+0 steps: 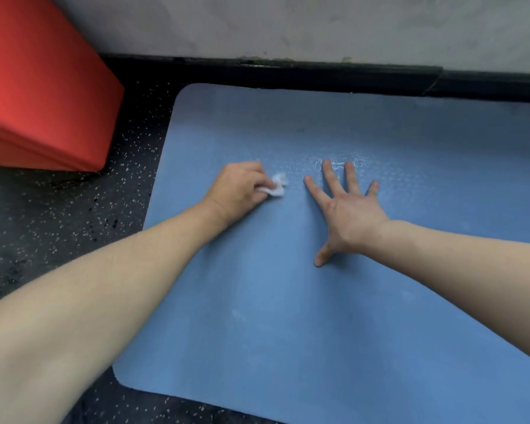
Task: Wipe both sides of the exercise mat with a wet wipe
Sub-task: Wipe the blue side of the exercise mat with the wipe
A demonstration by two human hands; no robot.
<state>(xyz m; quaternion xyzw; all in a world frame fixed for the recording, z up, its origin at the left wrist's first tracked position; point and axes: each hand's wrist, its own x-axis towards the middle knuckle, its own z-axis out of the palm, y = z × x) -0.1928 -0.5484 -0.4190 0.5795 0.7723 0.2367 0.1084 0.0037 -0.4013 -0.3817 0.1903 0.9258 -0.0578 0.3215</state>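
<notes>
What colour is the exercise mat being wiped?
Blue; the exercise mat shows best in the head view.

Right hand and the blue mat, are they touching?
Touching. The head view shows the right hand spread flat on the mat, its fingers and thumb pressed onto the surface with no gap.
</notes>
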